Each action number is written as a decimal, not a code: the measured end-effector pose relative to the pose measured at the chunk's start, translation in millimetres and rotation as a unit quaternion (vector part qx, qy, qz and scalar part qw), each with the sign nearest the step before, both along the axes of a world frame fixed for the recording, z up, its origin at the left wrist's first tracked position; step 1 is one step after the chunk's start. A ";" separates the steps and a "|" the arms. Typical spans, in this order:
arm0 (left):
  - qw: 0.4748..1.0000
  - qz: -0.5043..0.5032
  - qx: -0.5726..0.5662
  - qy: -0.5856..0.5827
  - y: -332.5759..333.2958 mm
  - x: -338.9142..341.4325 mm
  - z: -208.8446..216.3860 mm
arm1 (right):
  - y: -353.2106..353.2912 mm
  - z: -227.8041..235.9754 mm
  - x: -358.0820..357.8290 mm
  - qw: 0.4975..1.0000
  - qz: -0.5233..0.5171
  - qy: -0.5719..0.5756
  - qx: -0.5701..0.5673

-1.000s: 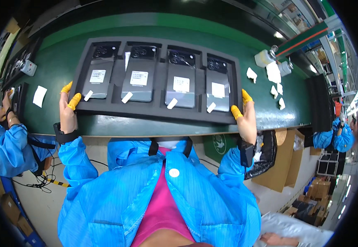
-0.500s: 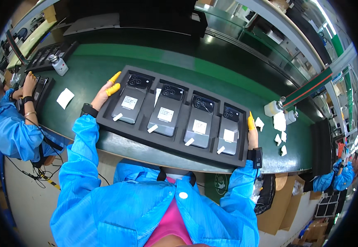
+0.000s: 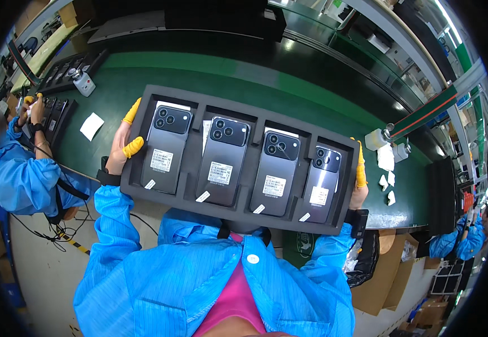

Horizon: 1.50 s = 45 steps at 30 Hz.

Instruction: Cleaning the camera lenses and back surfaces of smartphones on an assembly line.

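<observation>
Both my hands hold a black foam tray (image 3: 227, 213) by its short ends, over the front edge of the green table. My left hand (image 3: 121, 143) is closed on the left end, yellow covers on its thumb and a finger. On the right end my right hand (image 3: 360, 181) grips the tray, a yellow cover on the finger that shows; its other fingers are hidden under the tray. Several dark smartphones lie in the slots, backs up, from the leftmost phone (image 3: 170, 147) to the rightmost phone (image 3: 325, 182). Each bears a white label and a small white tab at its lower end.
A white paper sheet (image 3: 91, 126) and a pump bottle (image 3: 84, 82) are on the table at left. More bottles (image 3: 376, 139) and crumpled white scraps (image 3: 391, 197) are at right. A co-worker in blue (image 3: 22, 174) works at far left. Cardboard boxes (image 3: 381, 281) stand below right.
The tray has come up closer to me and tipped so the phones' backs face me more fully. Both my hands moved with it. The co-worker at left has brought both hands together.
</observation>
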<state>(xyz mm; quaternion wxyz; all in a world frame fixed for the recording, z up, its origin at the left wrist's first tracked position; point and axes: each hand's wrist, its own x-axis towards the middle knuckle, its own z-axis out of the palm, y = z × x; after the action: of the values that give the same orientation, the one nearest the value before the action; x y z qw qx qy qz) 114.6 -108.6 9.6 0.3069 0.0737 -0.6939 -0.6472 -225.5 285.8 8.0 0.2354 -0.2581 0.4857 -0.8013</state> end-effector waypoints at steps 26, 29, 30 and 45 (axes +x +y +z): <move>0.996 0.055 0.062 0.021 15.2 2.2 5.3 | -12.0 10.3 6.9 0.996 0.065 0.066 -0.015; 0.998 0.051 0.021 0.012 15.4 0.1 11.9 | -3.9 -0.9 0.0 0.999 0.030 0.037 -0.020; 0.999 0.035 0.026 0.013 14.6 -0.9 12.0 | 0.6 -0.7 0.0 0.999 0.043 0.016 -0.016; 0.942 0.151 -0.199 -0.225 23.4 -6.4 51.3 | -10.6 63.6 23.5 0.861 -0.099 0.314 0.387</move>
<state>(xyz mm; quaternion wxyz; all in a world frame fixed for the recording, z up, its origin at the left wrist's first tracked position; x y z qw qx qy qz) 108.2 -85.2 60.9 0.2454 0.2590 -0.8403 -0.4082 -202.0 275.2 71.5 0.0707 -0.3348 0.8279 -0.4443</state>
